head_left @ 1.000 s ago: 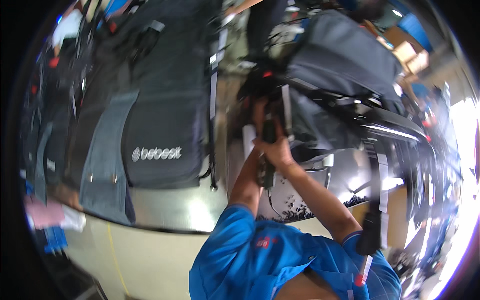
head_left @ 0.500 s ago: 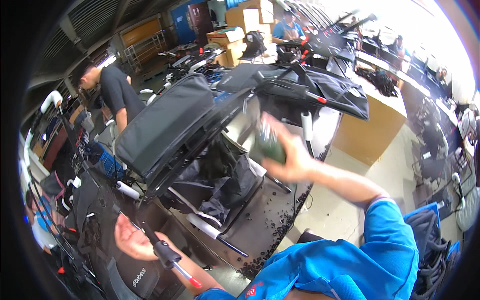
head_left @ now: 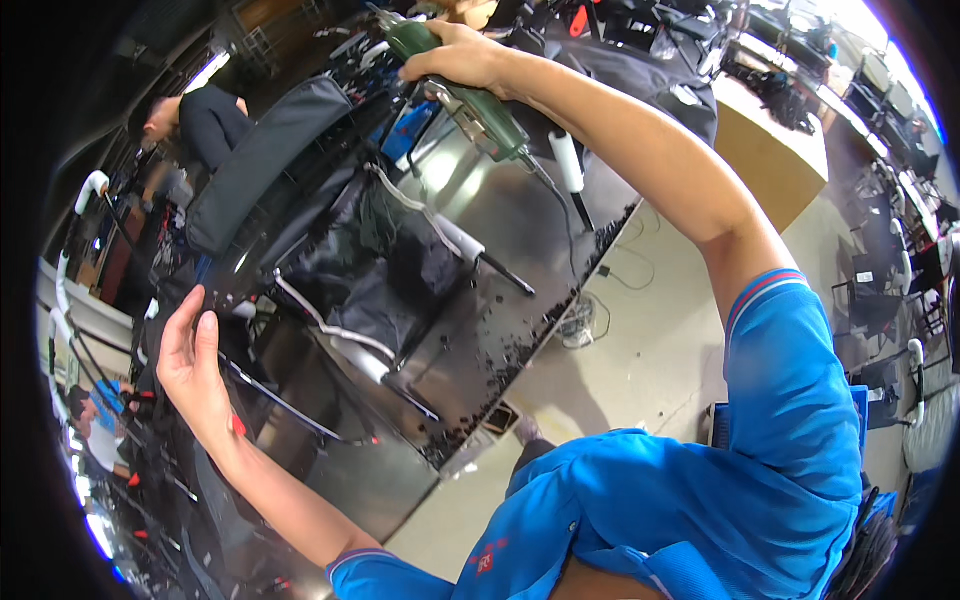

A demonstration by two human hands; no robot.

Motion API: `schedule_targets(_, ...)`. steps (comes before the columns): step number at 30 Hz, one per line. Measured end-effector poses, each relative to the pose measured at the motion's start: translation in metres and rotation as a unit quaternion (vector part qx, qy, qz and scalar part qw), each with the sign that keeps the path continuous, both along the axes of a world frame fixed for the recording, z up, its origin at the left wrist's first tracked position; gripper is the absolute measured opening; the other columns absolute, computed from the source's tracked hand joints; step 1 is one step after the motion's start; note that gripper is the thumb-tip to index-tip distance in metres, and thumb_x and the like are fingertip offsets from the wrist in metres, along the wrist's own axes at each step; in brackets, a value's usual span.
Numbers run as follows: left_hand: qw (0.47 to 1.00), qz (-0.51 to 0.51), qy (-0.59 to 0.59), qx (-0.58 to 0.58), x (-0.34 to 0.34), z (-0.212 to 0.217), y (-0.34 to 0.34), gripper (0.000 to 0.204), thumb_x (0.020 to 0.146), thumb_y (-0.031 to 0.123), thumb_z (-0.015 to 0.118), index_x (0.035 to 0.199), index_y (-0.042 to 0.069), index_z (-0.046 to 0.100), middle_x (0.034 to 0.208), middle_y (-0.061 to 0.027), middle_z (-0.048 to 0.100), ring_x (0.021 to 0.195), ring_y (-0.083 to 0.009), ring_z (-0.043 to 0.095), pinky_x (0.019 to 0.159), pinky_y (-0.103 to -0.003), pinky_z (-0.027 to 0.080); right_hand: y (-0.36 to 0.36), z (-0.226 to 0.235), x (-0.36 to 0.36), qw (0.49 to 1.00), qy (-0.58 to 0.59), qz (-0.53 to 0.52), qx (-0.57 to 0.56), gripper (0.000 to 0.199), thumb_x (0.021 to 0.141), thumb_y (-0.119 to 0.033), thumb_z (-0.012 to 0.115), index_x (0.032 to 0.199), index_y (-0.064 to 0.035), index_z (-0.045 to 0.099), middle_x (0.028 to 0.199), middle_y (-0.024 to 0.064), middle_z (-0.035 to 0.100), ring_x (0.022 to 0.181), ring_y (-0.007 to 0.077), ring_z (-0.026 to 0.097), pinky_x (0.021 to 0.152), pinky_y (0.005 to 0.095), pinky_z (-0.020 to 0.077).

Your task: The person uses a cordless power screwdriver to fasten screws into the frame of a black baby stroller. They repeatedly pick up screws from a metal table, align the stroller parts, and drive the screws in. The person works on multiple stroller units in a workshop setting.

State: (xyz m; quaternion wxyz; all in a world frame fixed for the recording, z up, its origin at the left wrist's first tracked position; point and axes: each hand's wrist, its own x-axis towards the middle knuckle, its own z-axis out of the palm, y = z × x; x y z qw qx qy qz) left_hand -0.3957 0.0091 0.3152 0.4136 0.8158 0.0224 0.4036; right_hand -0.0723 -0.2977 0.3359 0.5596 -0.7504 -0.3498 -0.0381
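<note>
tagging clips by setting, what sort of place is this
Probably an assembly workshop: the right hand holds a green power tool over a shiny metal workbench with black fabric-and-frame parts.

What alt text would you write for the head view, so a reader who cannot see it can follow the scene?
A person in a blue shirt grips a green power tool in the right hand over a shiny metal worktable. The open left hand touches a dark folding frame with black fabric. Another person stands behind.

Your right hand (head_left: 455, 62) is stretched far forward, fingers curled closed; your left hand (head_left: 192, 365) is open, fingers raised.
</note>
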Motion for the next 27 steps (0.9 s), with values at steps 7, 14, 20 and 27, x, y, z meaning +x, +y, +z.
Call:
schedule_targets(7, 0.995, 0.060, 0.078, 0.015, -0.042, -0.008, -0.059, 0.024, 0.092, 0.010, 0.069, 0.114, -0.001, 0.068, 0.096, -0.0098, 0.074, 0.085, -0.0104, 0.067, 0.071, -0.021, 0.046, -0.044, -0.009, -0.038, 0.994, -0.086, -0.047, -0.038, 0.083, 0.063, -0.046, 0.075, 0.136, -0.0125, 0.055, 0.118, 0.0166, 0.067, 0.108, 0.0307, 0.064, 0.097, 0.0387, 0.0487)
schedule_targets(14, 0.972, 0.069, 0.013, 0.225, -0.133, -0.026, -0.181, 0.016, 0.087, 0.001, 0.065, 0.102, 0.001, 0.071, 0.085, -0.0109, 0.072, 0.079, -0.0187, 0.068, 0.093, -0.039, 0.051, -0.167, -0.039, -0.126, 0.991, -0.106, 0.010, 0.079, 0.080, 0.073, -0.027, 0.075, 0.144, -0.0046, 0.043, 0.121, 0.0152, 0.064, 0.107, 0.0226, 0.062, 0.097, 0.0347, 0.0462)
schedule_targets(20, 0.948, 0.120, -0.087, 0.282, -0.223, -0.101, -0.290, 0.065, 0.085, 0.017, 0.067, 0.145, 0.008, 0.041, 0.158, -0.0256, 0.017, 0.140, -0.0396, 0.036, 0.111, -0.059, 0.030, -0.272, -0.135, -0.236, 0.978, -0.059, -0.003, 0.199, 0.091, 0.075, -0.030, 0.072, 0.146, 0.0040, 0.027, 0.090, 0.0091, 0.065, 0.112, 0.0266, 0.056, 0.097, 0.0418, 0.0416)
schedule_targets(27, 0.975, 0.220, -0.010, -0.031, -0.209, -0.268, -0.301, 0.086, 0.092, 0.032, 0.057, 0.150, -0.012, 0.010, 0.157, -0.0275, 0.017, 0.143, -0.0390, 0.028, 0.116, -0.050, 0.025, -0.265, -0.217, -0.248, 0.961, 0.194, 0.000, 0.197, 0.111, 0.070, -0.036, 0.074, 0.155, -0.0029, 0.011, 0.107, 0.0106, 0.056, 0.076, 0.0168, 0.058, 0.071, 0.0291, 0.0474)
